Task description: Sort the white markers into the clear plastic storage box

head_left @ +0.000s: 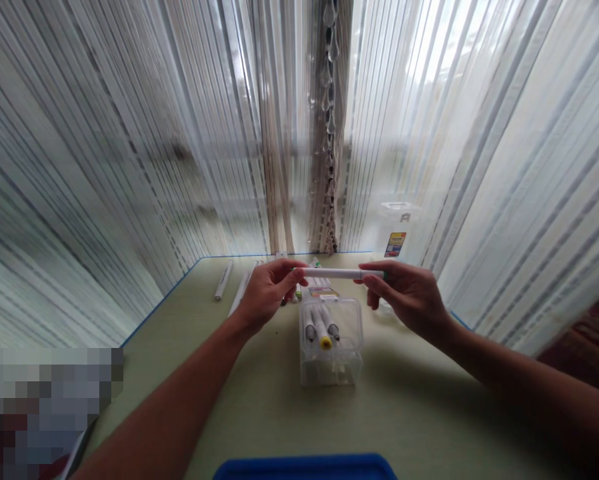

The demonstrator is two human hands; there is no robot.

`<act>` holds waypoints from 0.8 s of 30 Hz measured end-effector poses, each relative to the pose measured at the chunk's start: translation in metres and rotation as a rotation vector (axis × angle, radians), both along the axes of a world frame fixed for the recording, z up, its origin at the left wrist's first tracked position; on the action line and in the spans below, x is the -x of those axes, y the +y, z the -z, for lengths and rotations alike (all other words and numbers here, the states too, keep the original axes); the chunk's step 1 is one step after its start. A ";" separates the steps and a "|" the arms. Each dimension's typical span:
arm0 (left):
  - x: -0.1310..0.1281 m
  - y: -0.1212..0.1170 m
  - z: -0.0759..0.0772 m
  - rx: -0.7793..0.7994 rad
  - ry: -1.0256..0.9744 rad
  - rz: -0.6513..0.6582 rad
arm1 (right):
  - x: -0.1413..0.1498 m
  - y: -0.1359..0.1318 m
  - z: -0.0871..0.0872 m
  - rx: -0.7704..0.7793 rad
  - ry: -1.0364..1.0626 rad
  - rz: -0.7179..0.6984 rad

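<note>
A white marker [333, 273] with a green tip at its right end is held level in the air between both hands. My left hand [265, 287] pinches one end; my right hand [410, 288] has its thumb and fingers closed on the other. Just below and nearer me, a clear plastic box [330, 373] stands on the table. Inside it lie a yellow-ended marker [325, 342] and two with grey ends. More white markers [223, 280] lie on the table left of and behind my left hand, which partly covers them.
A tall clear container [395, 223] with a yellow and blue label stands at the back right, partly behind my right hand. Striped curtains [204, 133] hang beyond the pale green table [259, 407]. A blue edge [304, 467] shows at the front. The lower left is pixelated.
</note>
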State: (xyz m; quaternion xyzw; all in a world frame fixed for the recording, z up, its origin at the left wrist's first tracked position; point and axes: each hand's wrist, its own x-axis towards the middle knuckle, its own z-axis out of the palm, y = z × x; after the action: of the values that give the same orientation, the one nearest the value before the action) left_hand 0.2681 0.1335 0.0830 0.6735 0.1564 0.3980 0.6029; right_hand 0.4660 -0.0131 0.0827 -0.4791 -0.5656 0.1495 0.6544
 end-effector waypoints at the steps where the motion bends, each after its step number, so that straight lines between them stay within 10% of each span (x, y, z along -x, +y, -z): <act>1: 0.000 0.000 0.000 0.001 0.001 0.003 | 0.000 0.000 -0.001 0.008 0.014 -0.002; 24: -0.002 0.004 0.007 -0.039 0.018 0.036 | 0.001 0.000 0.001 0.094 0.011 0.012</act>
State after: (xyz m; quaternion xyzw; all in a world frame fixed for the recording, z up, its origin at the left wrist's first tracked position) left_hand 0.2700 0.1376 0.0756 0.6914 0.1418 0.3843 0.5952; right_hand 0.4649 -0.0129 0.0815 -0.5120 -0.5514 0.1745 0.6351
